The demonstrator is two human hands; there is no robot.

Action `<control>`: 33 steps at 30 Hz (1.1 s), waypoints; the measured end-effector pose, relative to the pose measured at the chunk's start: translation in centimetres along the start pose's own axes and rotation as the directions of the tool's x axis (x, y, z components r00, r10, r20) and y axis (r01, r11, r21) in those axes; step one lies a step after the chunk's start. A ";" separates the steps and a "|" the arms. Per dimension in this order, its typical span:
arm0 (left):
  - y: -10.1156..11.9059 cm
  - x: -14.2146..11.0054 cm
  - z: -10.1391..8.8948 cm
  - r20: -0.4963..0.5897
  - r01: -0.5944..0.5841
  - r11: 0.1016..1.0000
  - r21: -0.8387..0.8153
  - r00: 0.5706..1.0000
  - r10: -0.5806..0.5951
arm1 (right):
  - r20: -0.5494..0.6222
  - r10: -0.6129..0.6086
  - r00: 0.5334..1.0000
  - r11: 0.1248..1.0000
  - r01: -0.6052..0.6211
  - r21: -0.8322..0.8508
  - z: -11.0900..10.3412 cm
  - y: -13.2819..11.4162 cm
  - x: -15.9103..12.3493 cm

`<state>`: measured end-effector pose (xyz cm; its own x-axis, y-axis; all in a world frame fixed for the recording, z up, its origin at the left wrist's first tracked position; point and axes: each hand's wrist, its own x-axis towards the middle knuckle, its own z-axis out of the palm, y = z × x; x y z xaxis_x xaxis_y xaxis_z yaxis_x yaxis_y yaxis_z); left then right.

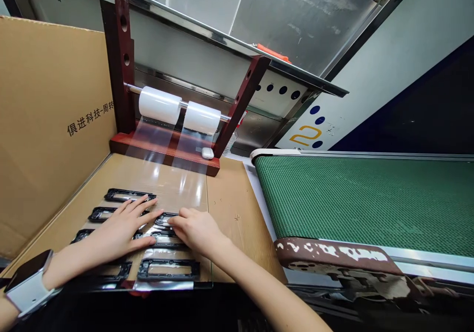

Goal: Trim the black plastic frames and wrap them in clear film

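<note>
Several black rectangular frame parts (168, 269) lie in two columns on a cardboard-covered bench (233, 208). Clear film (174, 184) runs down over them from two white rolls (160, 104) on a rod held by a dark red stand (120, 60). My left hand (124, 226) lies flat with fingers spread on the film over the left column. My right hand (196, 228) has its fingers curled, pressing the film onto a frame part (166, 218) in the right column. A smartwatch (27, 280) is on my left wrist.
A large cardboard panel (48, 124) with printed characters stands along the left. A green conveyor belt (363, 198) runs to the right of the bench. A small white case (207, 152) rests on the stand's base. A metal shelf (259, 55) hangs above.
</note>
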<state>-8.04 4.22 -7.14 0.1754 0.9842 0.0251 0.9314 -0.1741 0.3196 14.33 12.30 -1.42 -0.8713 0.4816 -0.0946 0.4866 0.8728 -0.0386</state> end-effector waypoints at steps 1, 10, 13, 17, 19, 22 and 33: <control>0.0 0.0 0.0 0.004 0.001 1.000 0.002 1.000 -0.001 | 0.003 0.000 1.000 1.000 0.000 0.003 -0.1 0.1 0.0; -0.2 0.1 0.1 0.020 0.002 1.000 0.025 1.000 -0.003 | 0.038 0.047 0.998 0.999 -0.048 0.021 -0.9 2.0 -2.5; -0.3 0.0 0.2 0.014 -0.008 0.999 0.031 1.000 0.008 | 0.022 0.086 0.996 0.996 -0.086 0.031 -1.0 2.8 -3.8; -0.7 0.0 0.4 -0.008 -0.026 0.999 0.034 1.000 0.026 | -0.019 0.149 0.989 0.987 -0.148 0.060 -0.8 4.0 -6.1; -0.9 0.1 0.5 -0.016 -0.034 0.999 0.035 0.999 0.035 | -0.045 0.187 0.981 0.980 -0.183 0.081 -0.4 4.7 -7.5; -1.0 0.1 0.4 -0.030 -0.042 0.999 0.033 0.999 0.043 | -0.106 0.276 0.955 0.957 -0.263 0.122 0.7 5.9 -9.8; -1.4 -0.9 1.2 -0.172 -0.043 0.991 -0.123 0.985 0.022 | -0.203 0.307 0.930 0.802 -0.138 0.581 6.0 1.9 -11.5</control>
<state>-9.07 3.57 -8.72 0.1385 0.9711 0.1943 0.8768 -0.2114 0.4320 25.68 7.95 -6.34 -0.6736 0.7320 0.1026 0.5476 0.5875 -0.5959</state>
